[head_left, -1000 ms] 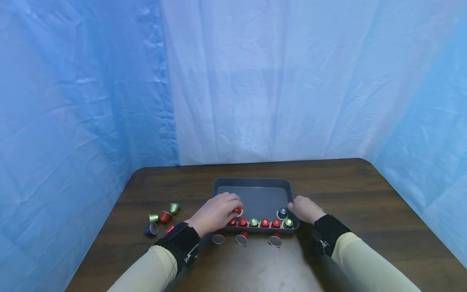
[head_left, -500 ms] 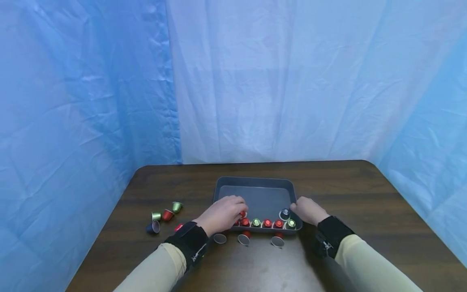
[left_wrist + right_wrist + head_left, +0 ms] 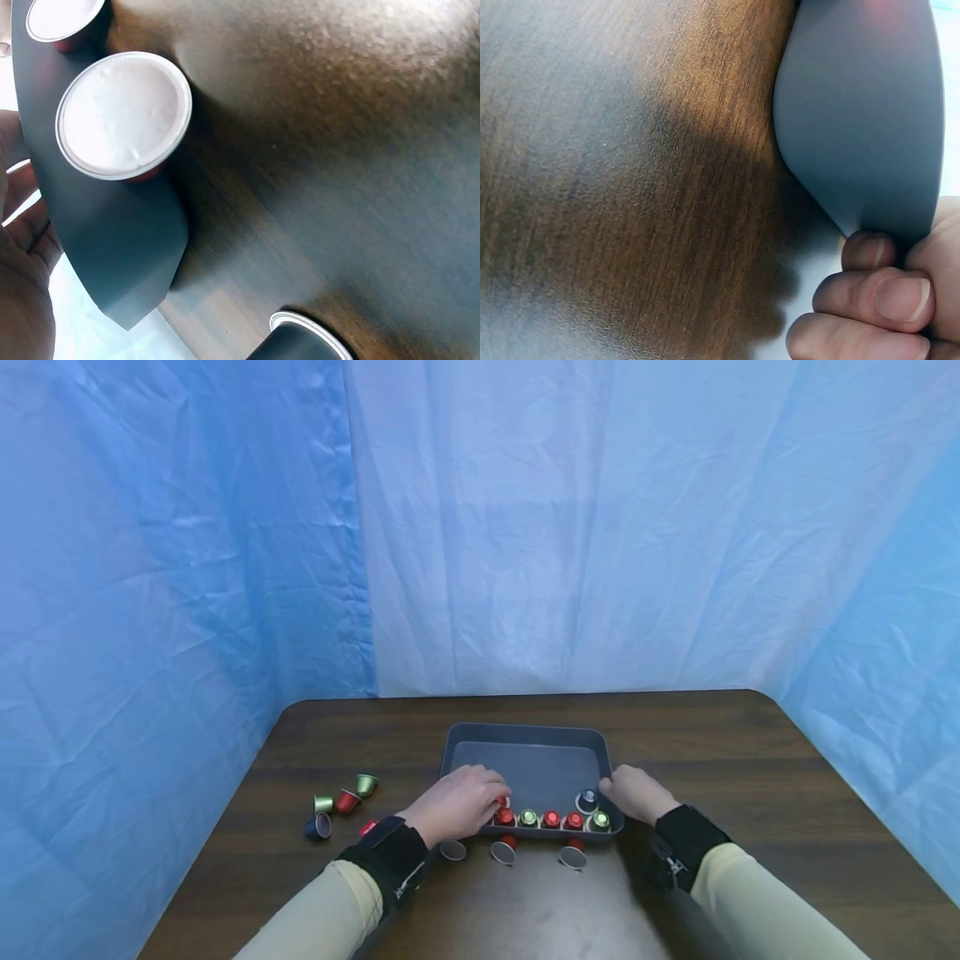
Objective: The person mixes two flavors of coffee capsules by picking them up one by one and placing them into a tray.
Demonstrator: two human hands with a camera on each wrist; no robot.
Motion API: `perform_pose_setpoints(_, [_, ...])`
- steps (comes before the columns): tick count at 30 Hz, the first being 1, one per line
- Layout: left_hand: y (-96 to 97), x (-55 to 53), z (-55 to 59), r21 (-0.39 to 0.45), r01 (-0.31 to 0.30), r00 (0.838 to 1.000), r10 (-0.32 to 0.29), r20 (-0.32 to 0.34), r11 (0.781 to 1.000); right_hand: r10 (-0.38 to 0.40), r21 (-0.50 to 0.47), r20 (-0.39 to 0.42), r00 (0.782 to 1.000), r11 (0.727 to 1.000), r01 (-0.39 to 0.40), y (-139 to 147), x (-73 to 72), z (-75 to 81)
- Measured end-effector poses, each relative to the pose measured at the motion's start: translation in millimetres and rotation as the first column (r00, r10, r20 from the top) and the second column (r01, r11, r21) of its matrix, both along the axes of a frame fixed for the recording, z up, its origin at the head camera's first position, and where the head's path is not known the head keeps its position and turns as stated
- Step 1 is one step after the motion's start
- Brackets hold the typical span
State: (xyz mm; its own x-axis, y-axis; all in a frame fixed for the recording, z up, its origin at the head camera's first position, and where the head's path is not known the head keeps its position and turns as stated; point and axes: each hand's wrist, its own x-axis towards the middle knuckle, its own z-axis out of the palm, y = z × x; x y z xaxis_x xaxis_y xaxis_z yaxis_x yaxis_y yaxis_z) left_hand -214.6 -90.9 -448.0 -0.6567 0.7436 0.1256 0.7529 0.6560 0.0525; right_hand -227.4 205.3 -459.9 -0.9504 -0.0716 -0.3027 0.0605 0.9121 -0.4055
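Red pod (image 3: 502,802): sits in the tray right under the left hand's fingertips, at the left end of the second row, just behind the front row. The fingers curl down round it, looks like a pinch, though most of the pod is hidden.

Left hand (image 3: 459,802): bent over the tray's near-left corner, holding that pod.

Right hand (image 3: 633,794): clamped on the tray's right rim; the right wrist view shows the fingers (image 3: 881,296) curled tight against the tray wall.

Tray (image 3: 525,735): grey, between the two hands; its far half is bare floor.

What's changed: honestly not much over the last second. The left hand has barely budged and the right hasn't let go of the rim, so I'd guess the pod is just being set down and the second row is only getting started.

Front row (image 3: 551,819): red and green pods lined up along the near wall, beside the left hand's fingers.

Blue pod (image 3: 587,798): second row, close to the right hand.

Pods outside (image 3: 503,850): three lying against the tray's near wall, foil lids facing the person, just ahead of the left wrist; nothing blocks them.

Loose bunch (image 3: 343,802): green, red and blue pods on the table (image 3: 750,777), well off to the left of the left hand.
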Motion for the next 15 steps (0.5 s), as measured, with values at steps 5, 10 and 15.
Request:
perform_pose_setpoints(5, [-1.5,0.8,-1.0,0.009,0.004,1.0,-0.005,0.006,1.0,-0.009,-0.003,0.009,1.0,1.0,0.009,-0.3,-0.9,-1.2])
perform_pose_setpoints(10, [-4.0,2.2,-1.0,0.027,0.015,1.0,-0.015,-0.003,1.0,-0.023,-0.01,0.023,0.999,1.0,0.024,-0.7,-1.3,-0.9])
perform_pose_setpoints(15, [-8.7,4.0,-0.1,0.043,0.015,1.0,-0.015,-0.007,0.999,-0.033,-0.006,0.03,0.999,0.999,0.033,-0.7,-1.7,-1.0])
